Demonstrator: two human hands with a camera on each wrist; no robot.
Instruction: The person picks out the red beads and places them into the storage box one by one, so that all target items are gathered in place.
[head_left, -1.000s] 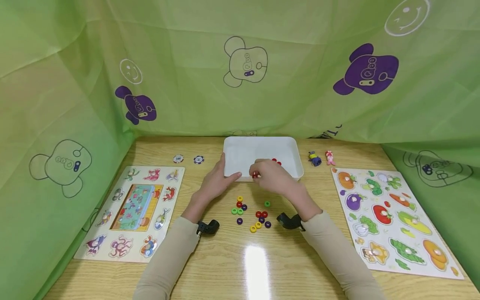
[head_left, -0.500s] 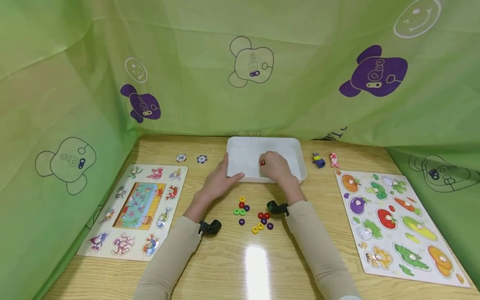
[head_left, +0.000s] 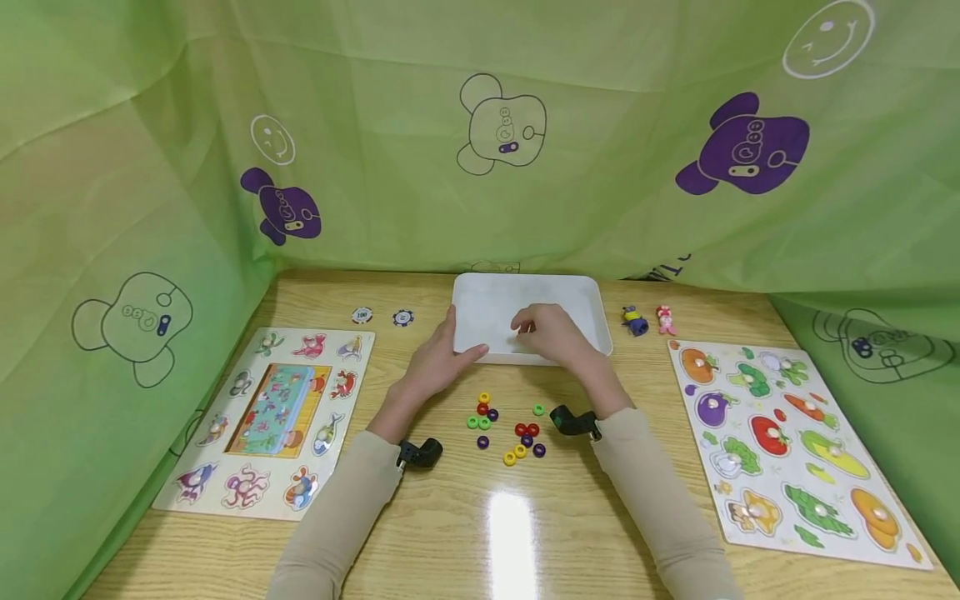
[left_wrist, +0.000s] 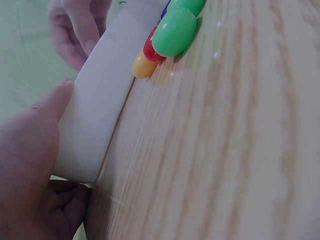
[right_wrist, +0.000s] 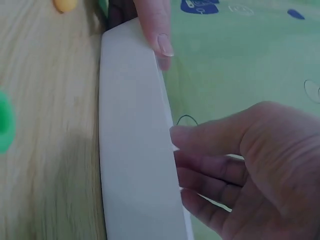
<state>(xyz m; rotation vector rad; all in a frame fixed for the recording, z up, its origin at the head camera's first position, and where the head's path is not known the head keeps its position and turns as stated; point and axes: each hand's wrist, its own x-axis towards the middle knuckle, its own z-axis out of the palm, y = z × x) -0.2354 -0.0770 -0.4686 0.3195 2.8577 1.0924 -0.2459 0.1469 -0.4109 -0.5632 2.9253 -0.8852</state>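
The right hand point(head_left: 555, 333) had angled outward, loosely bent and unladen above the white tray point(head_left: 495, 296); the left hand point(head_left: 437, 360) gripped the tray's near-left corner.

Long sleeves of plain beige cloth cover the arms, the left sleeve point(head_left: 339, 510) at the lower left of the frame and the right sleeve point(head_left: 660, 504) at the lower right, both softly creased. Beside the left cuff, below centre, sits a stubby black wrist device point(head_left: 426, 452) with a rounded end; a similar bent black unit point(head_left: 573, 421) sits beside the right cuff, right of centre.
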